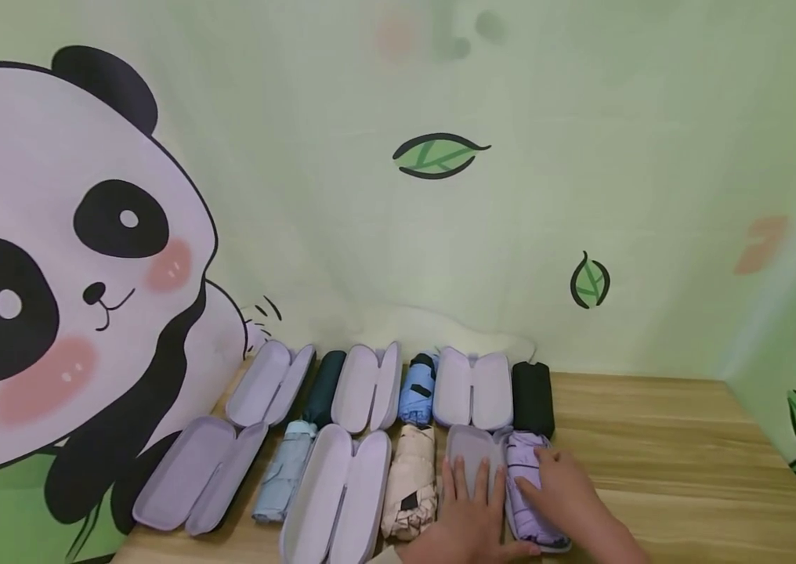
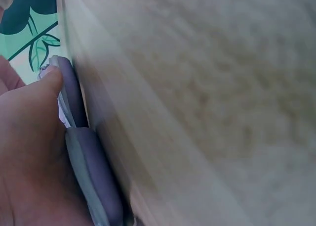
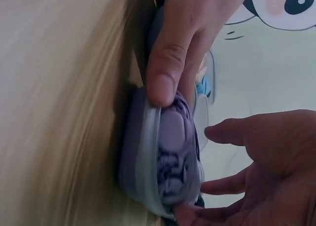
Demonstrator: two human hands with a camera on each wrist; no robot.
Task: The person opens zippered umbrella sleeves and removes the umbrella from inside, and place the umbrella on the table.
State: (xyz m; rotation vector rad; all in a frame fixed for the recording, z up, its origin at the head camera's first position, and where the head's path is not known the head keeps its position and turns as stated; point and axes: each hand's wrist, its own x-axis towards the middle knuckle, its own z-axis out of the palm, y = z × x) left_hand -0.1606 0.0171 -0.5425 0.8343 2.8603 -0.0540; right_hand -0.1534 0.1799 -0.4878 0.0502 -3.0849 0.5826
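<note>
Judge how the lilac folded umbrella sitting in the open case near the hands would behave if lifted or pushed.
The lilac umbrella looks soft outside: its fabric lies in crumpled folds under the right hand, so it would probably give when squeezed. It is a short cylinder, so once out of the case it may roll on the wooden table. It looks compact, likely light.

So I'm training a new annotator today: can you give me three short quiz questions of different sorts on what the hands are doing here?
1. True or false: the right hand presses the lilac folded umbrella into the open case.
2. Which hand lies flat on the case's empty half?
A. left hand
B. right hand
C. neither
3. Fill in: the black folded umbrella lies on the wooden ____.

Key: 1 true; 2 A; 3 table.
</note>
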